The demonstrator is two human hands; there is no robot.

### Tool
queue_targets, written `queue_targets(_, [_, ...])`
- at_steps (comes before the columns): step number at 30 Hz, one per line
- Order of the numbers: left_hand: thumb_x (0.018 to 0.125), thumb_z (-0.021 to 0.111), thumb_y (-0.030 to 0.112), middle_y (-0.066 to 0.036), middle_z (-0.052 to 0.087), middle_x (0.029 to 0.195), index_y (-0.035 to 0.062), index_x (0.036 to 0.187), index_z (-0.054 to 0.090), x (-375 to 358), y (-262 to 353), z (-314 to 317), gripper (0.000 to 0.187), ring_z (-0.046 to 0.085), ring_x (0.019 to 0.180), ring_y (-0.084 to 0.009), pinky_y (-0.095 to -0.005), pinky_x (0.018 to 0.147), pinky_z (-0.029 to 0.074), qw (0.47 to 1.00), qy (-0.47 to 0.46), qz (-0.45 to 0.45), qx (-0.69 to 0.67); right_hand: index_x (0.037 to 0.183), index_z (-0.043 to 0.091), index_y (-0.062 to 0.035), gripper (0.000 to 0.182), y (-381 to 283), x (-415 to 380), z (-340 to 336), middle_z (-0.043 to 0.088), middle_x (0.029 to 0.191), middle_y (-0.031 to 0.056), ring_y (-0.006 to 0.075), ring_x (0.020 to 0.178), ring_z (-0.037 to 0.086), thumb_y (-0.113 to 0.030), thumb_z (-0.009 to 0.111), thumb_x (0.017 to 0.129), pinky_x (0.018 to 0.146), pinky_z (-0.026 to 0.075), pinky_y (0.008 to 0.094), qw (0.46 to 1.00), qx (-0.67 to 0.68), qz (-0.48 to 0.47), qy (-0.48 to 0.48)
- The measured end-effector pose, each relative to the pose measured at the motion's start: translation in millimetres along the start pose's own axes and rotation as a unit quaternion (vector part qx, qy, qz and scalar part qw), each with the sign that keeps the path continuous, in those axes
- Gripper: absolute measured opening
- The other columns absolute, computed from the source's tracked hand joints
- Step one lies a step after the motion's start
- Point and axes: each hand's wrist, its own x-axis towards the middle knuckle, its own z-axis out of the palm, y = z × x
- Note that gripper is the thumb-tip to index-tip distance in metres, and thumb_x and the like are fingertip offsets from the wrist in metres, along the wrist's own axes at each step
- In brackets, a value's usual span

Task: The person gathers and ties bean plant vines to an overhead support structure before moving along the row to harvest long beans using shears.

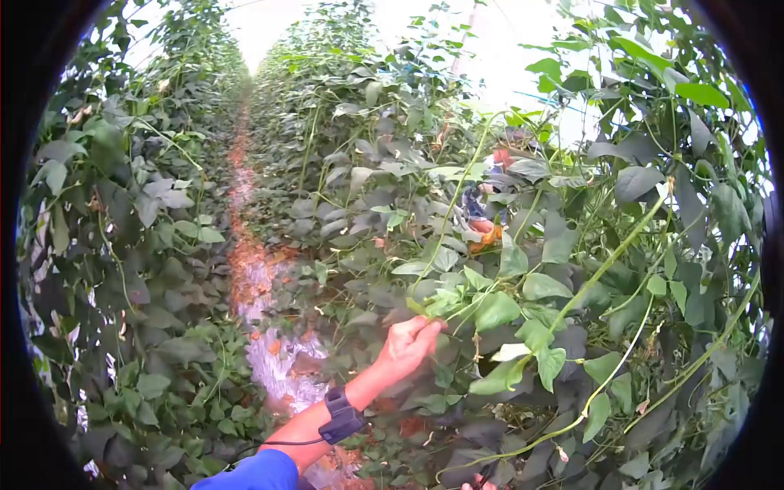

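My left hand [408,347] reaches out from the lower middle, a dark band on its wrist and a blue sleeve behind. Its fingers are pinched round a thin green stem [461,309] beside light green leaves [496,312]. Only a small part of my right hand [480,483] shows at the bottom edge, low among the vines, near a small dark object; its fingers are mostly hidden. Long green pods [614,257] hang to the right of my left hand.
Tall leafy rows [155,245] stand left and right of a narrow path with reddish litter and shiny sheeting [286,371]. Behind the right-hand foliage, another person [482,204] is partly visible. A pale vine curves across the lower right.
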Motion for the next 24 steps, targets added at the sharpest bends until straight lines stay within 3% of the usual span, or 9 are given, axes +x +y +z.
queue_targets(3, [0.095,0.055,0.017,0.004,0.05,0.058,-0.0002,0.084,0.062,-1,2,-24,0.021,0.042,0.053,-0.0031,-0.0221,0.048,0.035,0.998,-0.002,-0.032,-0.054,0.088,0.057,-0.0019,0.016,-43,-14,21,0.051,0.061,0.0106,0.0197,0.052,0.042,-0.017,0.06,0.091,0.052,0.039,0.0339,0.974,0.083,0.169,-0.129])
queue_targets(7, [0.095,0.054,0.017,0.004,0.049,0.056,0.0007,0.081,0.06,-8,-7,-46,0.023,0.041,0.05,-0.0029,-0.0214,0.046,0.033,0.995,0.026,-0.062,-0.072,0.089,0.057,-0.001,0.024,-56,-34,61,0.046,0.06,0.0098,0.0174,0.054,0.037,-0.024,0.064,0.088,0.052,0.035,0.0351,0.968,0.095,0.093,-0.213])
queue_targets(8, [0.095,0.054,0.017,0.004,0.049,0.056,0.0007,0.081,0.06,-11,-10,-51,0.023,0.041,0.05,-0.0029,-0.0214,0.046,0.033,0.995,0.027,-0.069,-0.073,0.088,0.057,0.0002,0.026,-99,-17,56,0.047,0.062,0.0088,0.0173,0.056,0.04,-0.024,0.065,0.087,0.053,0.037,0.0339,0.953,0.135,0.095,-0.254])
queue_targets(13, [0.095,0.055,0.017,0.005,0.048,0.055,0.0015,0.079,0.06,-29,-13,-78,0.023,0.042,0.048,-0.0024,-0.0211,0.044,0.033,0.995,0.03,-0.07,-0.069,0.079,0.056,-0.0011,0.032,-124,11,120,0.048,0.059,0.0064,0.0153,0.052,0.045,-0.031,0.064,0.088,0.05,0.037,0.0316,0.956,0.212,-0.008,-0.203])
queue_targets(14, [0.095,0.055,0.018,0.005,0.048,0.055,0.0018,0.079,0.06,-32,-12,-82,0.023,0.041,0.048,-0.0024,-0.0209,0.045,0.033,0.995,0.03,-0.066,-0.067,0.095,0.062,0.0017,0.02,-108,23,137,0.059,0.071,0.0082,0.0162,0.061,0.056,-0.013,0.067,0.082,0.058,0.045,0.0299,0.94,0.232,-0.017,-0.249])
queue_targets(15, [0.094,0.056,0.017,0.005,0.049,0.055,0.0016,0.077,0.06,-35,-21,-87,0.023,0.041,0.049,-0.0022,-0.0213,0.044,0.033,0.992,0.034,-0.08,-0.097,0.114,0.06,0.0034,0.041,-108,34,145,0.06,0.081,0.0055,0.0135,0.073,0.058,-0.019,0.071,0.081,0.069,0.048,0.0292,0.925,0.253,0.033,-0.281])
queue_targets(20, [0.093,0.056,0.015,0.005,0.049,0.056,0.0006,0.077,0.061,-55,-13,-101,0.022,0.041,0.051,-0.0019,-0.0218,0.045,0.033,0.993,0.058,-0.101,-0.028,0.105,0.06,0.0038,0.033,-128,85,183,0.06,0.081,0.0078,0.0159,0.076,0.056,-0.022,0.066,0.086,0.071,0.046,0.0304,0.962,0.206,0.017,-0.176])
queue_targets(21, [0.093,0.056,0.015,0.005,0.048,0.056,0.0005,0.077,0.062,-60,-14,-103,0.022,0.041,0.051,-0.0019,-0.0217,0.045,0.033,0.99,0.06,-0.119,-0.037,0.113,0.057,0.0011,0.031,-122,88,194,0.057,0.078,0.0026,0.0108,0.069,0.054,-0.019,0.063,0.089,0.062,0.045,0.0258,0.954,0.248,0.022,-0.169])
queue_targets(24, [0.093,0.056,0.015,0.006,0.048,0.056,0.0003,0.077,0.062,-69,-18,-108,0.022,0.041,0.052,-0.0017,-0.0218,0.046,0.033,0.985,0.069,-0.145,-0.058,0.098,0.057,0.0018,0.022,-114,94,212,0.056,0.073,0.001,0.0098,0.064,0.049,-0.018,0.063,0.089,0.058,0.043,0.026,0.955,0.276,0.046,-0.103])
